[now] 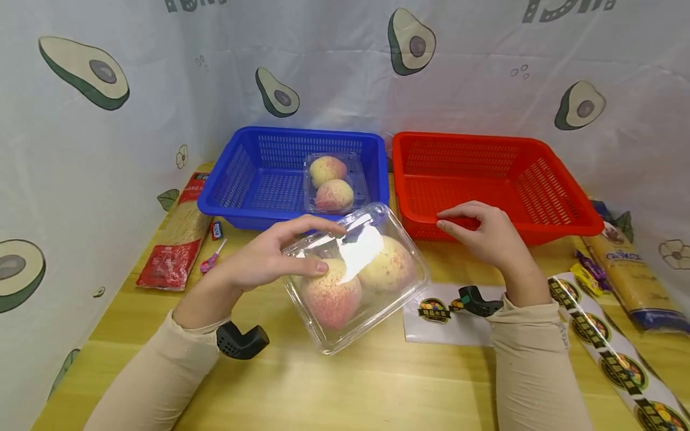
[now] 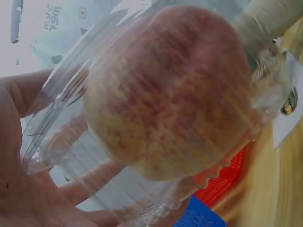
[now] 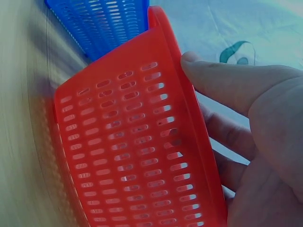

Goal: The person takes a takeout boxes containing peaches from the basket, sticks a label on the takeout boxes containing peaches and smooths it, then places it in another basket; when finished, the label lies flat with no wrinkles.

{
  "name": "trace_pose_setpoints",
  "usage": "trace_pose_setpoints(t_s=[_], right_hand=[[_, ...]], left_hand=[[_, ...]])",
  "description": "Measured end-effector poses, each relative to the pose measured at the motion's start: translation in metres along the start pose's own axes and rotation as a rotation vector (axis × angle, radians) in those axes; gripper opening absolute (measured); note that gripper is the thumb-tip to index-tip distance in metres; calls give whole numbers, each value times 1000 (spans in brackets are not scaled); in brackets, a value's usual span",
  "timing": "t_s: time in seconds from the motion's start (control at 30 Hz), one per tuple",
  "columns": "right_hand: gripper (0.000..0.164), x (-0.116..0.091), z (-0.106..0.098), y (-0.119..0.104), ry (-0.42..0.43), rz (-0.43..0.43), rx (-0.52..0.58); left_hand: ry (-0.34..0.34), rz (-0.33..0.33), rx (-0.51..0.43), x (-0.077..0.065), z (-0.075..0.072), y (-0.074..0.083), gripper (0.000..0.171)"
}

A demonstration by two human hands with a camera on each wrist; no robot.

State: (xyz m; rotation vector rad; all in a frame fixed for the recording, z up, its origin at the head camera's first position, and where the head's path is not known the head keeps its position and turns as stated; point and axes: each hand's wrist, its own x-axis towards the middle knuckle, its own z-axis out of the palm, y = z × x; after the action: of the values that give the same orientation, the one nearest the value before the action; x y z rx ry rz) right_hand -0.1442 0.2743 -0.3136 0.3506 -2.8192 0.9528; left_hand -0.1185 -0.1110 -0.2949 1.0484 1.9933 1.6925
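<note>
At the middle of the head view, here is the left hand (image 1: 272, 256), clamped on the clear container (image 1: 360, 280), thumb flat across the lid, and the left wrist view shows fingers spread behind the plastic. So where does the container sit from that hand? To its right and a touch lower, held by its left corner, clear of the wooden table (image 1: 409, 383). And look at the tilt: the long axis runs from lower left to upper right, along the line of the two peaches (image 1: 332, 296) inside.

Up to the right of it comes the right hand (image 1: 490, 235), well apart from the container; the left is the nearer by far. Its thumb and fingers stand apart, curved about the near rim of the red basket (image 1: 563, 231), though whether they press on it, one cannot tell.

Farther out, just above the container in the frame, there's the blue basket (image 1: 242, 216), its right end closest, with a second container (image 1: 357, 173) of two peaches inside. Lower right of centre, a white label sheet (image 1: 417, 329) lies flat, partly behind the right wrist.
</note>
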Motion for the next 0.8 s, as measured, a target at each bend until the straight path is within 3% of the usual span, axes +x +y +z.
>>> trace_pose_setpoints(t_s=[0.27,0.5,0.6,0.8], right_hand=[[26,2,0,-3,3,-29,-11],[27,0,1,-6,-22,6,-41],[27,-1,1,-7,-25,4,-44],[29,-3,0,-8,-34,32,-51]], left_hand=[[-246,78,-60,6,-2,-20,50],[-387,51,-7,9,-7,-50,47],[-417,33,-41,9,-9,-63,47],[-408,-23,-122,9,-12,-81,51]])
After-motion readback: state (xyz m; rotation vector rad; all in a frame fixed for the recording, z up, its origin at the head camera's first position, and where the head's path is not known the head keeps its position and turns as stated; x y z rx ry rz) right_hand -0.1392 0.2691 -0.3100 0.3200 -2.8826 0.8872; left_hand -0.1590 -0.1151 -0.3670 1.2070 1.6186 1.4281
